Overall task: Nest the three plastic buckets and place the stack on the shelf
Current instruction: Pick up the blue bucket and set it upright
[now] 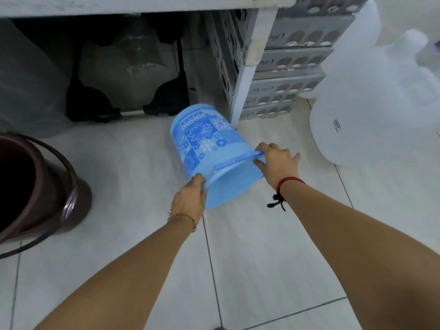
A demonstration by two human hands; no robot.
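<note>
left hand | right hand | both grip tilted blue bucket rim

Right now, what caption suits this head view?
Both hands grip a tilted blue bucket by its rim, beside a brown bucket.

Pale tiled floor with dark grout lines. A white shelf post stands by stacked grey boxes; dark wrapped furniture sits beneath the shelf's edge.
</note>
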